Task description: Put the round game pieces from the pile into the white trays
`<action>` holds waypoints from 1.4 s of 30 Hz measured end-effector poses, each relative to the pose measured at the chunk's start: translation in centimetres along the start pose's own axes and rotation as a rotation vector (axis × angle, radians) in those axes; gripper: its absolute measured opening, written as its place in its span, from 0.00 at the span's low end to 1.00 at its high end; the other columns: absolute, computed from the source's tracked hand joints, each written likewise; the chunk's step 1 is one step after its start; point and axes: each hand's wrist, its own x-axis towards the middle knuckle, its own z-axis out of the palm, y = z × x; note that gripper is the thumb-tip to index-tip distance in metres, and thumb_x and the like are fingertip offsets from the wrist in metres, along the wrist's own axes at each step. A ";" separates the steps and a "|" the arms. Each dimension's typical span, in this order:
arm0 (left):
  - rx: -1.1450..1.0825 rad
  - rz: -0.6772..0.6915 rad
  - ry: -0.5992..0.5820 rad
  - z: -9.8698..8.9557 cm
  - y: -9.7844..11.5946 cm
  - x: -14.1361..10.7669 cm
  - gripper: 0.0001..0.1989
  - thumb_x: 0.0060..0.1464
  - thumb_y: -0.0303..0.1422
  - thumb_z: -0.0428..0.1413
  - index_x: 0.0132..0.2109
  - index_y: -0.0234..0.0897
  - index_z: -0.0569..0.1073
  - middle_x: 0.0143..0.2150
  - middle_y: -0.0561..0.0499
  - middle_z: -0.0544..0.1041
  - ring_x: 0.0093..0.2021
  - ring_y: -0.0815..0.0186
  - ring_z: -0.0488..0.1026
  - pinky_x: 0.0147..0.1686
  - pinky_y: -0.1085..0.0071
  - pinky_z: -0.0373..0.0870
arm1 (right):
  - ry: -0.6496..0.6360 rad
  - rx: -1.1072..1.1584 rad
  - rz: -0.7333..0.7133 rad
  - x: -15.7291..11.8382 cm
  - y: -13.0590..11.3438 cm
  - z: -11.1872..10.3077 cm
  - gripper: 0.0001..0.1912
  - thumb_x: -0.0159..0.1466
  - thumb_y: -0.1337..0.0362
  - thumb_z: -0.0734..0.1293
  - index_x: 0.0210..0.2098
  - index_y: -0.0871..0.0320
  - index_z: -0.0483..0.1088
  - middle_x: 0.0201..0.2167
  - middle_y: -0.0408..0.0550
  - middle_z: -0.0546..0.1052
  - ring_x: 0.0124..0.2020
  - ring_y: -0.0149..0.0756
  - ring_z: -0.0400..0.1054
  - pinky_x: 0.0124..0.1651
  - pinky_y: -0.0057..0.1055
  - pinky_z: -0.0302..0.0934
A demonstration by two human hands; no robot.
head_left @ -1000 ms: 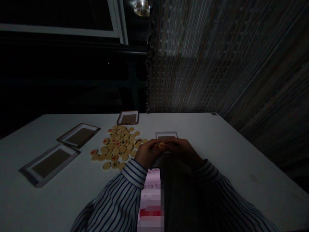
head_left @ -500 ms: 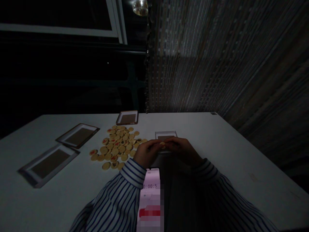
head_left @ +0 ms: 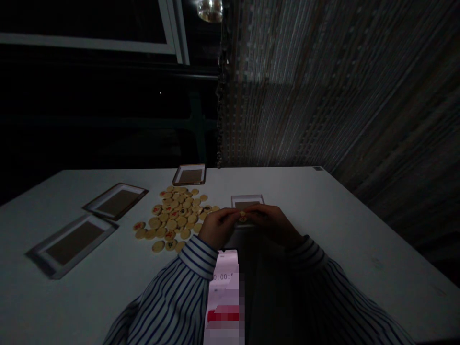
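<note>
Between my two hands is a round wooden xiangqi piece (head_left: pixel 243 217), its marked face turned towards me. My left hand (head_left: pixel 220 226) pinches its left side, and my right hand (head_left: pixel 273 224) grips it from the right. Both hands are over the near part of a shallow open box (head_left: pixel 247 196), which they partly hide. Left of my left hand lies a loose heap of xiangqi pieces (head_left: pixel 172 224), some showing red or black characters and others blank.
A lit phone (head_left: pixel 223 268) with a timer lies below my left wrist. Three more shallow trays stand on the white table (head_left: pixel 323 211): one at the back (head_left: pixel 190 175), two at the left (head_left: pixel 115 201) (head_left: pixel 74 244). A bead curtain (head_left: pixel 287 96) hangs behind.
The xiangqi piece has been tilted between my fingers, so its marked face now shows more. My hands stay almost in place.
</note>
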 end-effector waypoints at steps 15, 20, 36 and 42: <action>-0.015 -0.032 -0.023 0.0 0.7 -0.1 0.10 0.46 0.35 0.54 0.33 0.34 0.76 0.30 0.49 0.78 0.33 0.65 0.74 0.35 0.71 0.70 | -0.015 -0.058 -0.037 0.0 -0.2 -0.1 0.11 0.58 0.59 0.62 0.37 0.56 0.71 0.34 0.45 0.75 0.35 0.32 0.69 0.37 0.30 0.64; -0.027 -0.040 -0.013 0.1 0.7 -0.1 0.10 0.46 0.35 0.54 0.32 0.34 0.76 0.30 0.50 0.78 0.32 0.66 0.73 0.34 0.71 0.70 | -0.014 -0.056 -0.038 0.0 -0.2 0.0 0.11 0.58 0.59 0.62 0.37 0.56 0.71 0.34 0.46 0.75 0.35 0.32 0.69 0.37 0.30 0.64; -0.076 -0.082 0.034 0.1 -0.3 0.1 0.12 0.46 0.37 0.54 0.32 0.33 0.74 0.29 0.49 0.77 0.32 0.66 0.73 0.33 0.71 0.69 | 0.024 0.013 -0.007 0.0 -0.5 0.0 0.12 0.56 0.59 0.63 0.37 0.57 0.70 0.33 0.46 0.76 0.33 0.32 0.70 0.35 0.30 0.65; -0.127 -0.116 0.032 0.2 -0.3 0.1 0.12 0.45 0.38 0.55 0.33 0.33 0.74 0.30 0.49 0.77 0.32 0.66 0.73 0.33 0.72 0.69 | 0.035 0.013 -0.002 0.0 -0.3 0.0 0.12 0.56 0.58 0.64 0.37 0.57 0.70 0.33 0.46 0.76 0.33 0.32 0.70 0.35 0.29 0.65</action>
